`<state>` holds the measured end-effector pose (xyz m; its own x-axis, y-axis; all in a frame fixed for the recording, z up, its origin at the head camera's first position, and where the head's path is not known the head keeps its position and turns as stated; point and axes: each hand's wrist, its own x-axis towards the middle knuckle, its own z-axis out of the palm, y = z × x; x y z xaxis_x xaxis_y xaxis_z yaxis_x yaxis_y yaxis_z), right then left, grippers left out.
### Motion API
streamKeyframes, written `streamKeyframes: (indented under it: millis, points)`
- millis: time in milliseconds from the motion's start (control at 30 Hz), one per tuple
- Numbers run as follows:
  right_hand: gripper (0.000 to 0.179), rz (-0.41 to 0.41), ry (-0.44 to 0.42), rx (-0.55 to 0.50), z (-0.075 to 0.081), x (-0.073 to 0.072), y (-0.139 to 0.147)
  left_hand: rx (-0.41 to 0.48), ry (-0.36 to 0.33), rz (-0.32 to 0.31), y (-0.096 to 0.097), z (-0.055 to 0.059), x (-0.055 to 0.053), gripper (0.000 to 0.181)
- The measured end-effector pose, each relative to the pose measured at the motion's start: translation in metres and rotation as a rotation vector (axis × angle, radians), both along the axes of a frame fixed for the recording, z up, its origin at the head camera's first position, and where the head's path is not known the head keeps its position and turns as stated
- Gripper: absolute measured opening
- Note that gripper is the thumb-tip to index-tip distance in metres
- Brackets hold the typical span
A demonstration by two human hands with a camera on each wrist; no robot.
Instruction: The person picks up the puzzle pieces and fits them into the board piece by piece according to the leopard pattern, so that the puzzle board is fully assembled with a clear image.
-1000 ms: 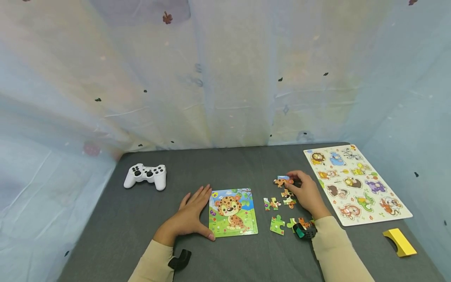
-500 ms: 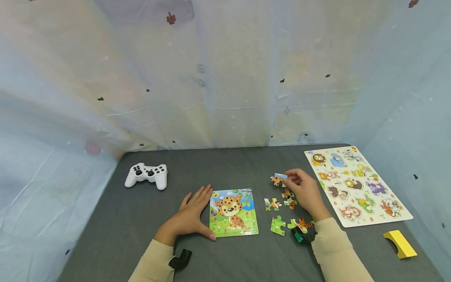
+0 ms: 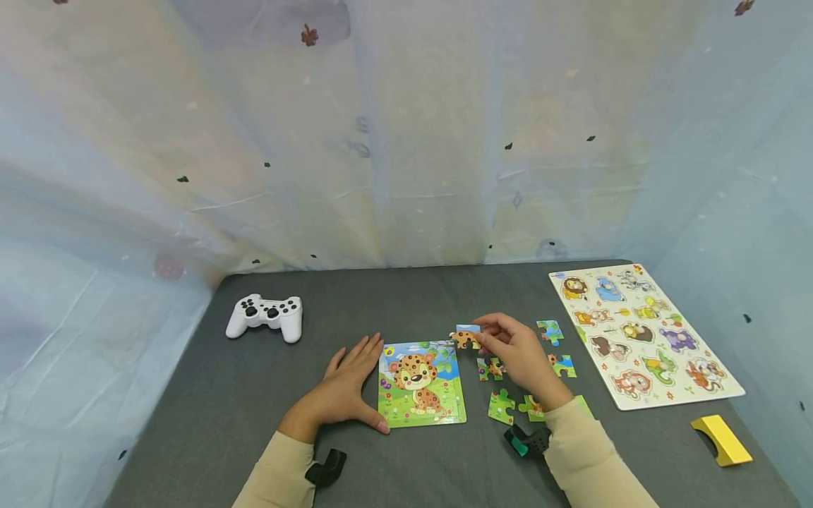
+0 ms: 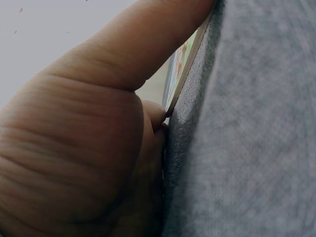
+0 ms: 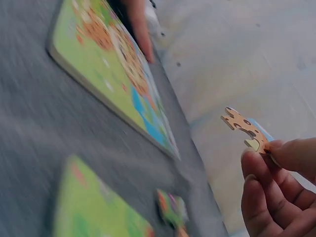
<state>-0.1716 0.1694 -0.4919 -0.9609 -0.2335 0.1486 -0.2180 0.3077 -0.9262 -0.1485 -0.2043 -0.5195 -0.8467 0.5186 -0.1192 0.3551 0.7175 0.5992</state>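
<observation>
My right hand [image 3: 517, 356] pinches a jigsaw puzzle piece [image 3: 464, 339] between thumb and fingers. In the right wrist view this puzzle piece [image 5: 247, 129] is spotted orange-brown with a blue edge, raised off the table. It hangs near the top right corner of a square puzzle board [image 3: 449, 406] with a leopard picture. My left hand [image 3: 343, 388] lies along the board's left edge, fingers and thumb stretched out. In the left wrist view the thumb and palm hide most of the board. Loose puzzle pieces [image 3: 501, 406] lie under and around my right forearm, some partly covered.
A white game controller [image 3: 265, 317] lies at the back left of the grey-covered table [image 3: 381, 300]. On the right are a large animal board [image 3: 641, 335] and a yellow arched block [image 3: 722, 438]. A pale curtain [image 3: 406, 141] hangs behind the table.
My right hand has picked up the spotted puzzle piece and carried it left towards the leopard board. Loose pieces at the right have come into view. My left hand has stayed in place.
</observation>
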Motion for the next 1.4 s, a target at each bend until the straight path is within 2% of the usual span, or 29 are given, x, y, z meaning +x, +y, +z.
streamKeyframes:
  millis: [133,400,700,800,933,1033,1133,1233,1300,1400]
  points:
    - [0.023,0.046,-0.005,-0.013,-0.005,0.005,-0.018,0.007,0.002,0.004,0.0,-0.001,0.0,0.156]
    - [0.025,0.129,-0.042,0.044,-0.012,0.008,-0.051,0.012,-0.002,0.004,0.0,-0.001,0.001,0.154]
    - [0.027,0.124,-0.131,0.045,-0.015,0.002,-0.079,-0.003,-0.012,0.013,0.001,0.0,0.001,0.156]
    - [0.028,0.118,-0.124,0.08,-0.017,0.002,-0.083,0.002,-0.009,0.007,0.001,-0.001,0.0,0.155]
    - [0.03,0.09,-0.024,0.21,-0.017,0.006,-0.085,-0.001,-0.008,0.005,0.001,-0.001,0.0,0.155]
    - [0.03,0.093,0.095,0.347,-0.015,0.011,-0.086,-0.003,-0.004,0.007,0.0,-0.002,0.0,0.155]
    - [0.034,0.173,0.226,0.492,-0.012,0.017,-0.087,0.0,0.001,0.007,0.0,-0.002,0.0,0.154]
    - [0.043,0.289,0.329,0.637,-0.009,0.023,-0.089,0.007,0.002,0.002,-0.001,-0.002,0.0,0.154]
    - [0.05,0.354,0.352,0.727,-0.007,0.026,-0.09,0.009,0.004,0.0,-0.001,-0.002,0.0,0.154]
    - [0.06,0.404,0.346,0.844,-0.006,0.03,-0.092,0.01,0.007,0.0,-0.001,-0.001,0.001,0.154]
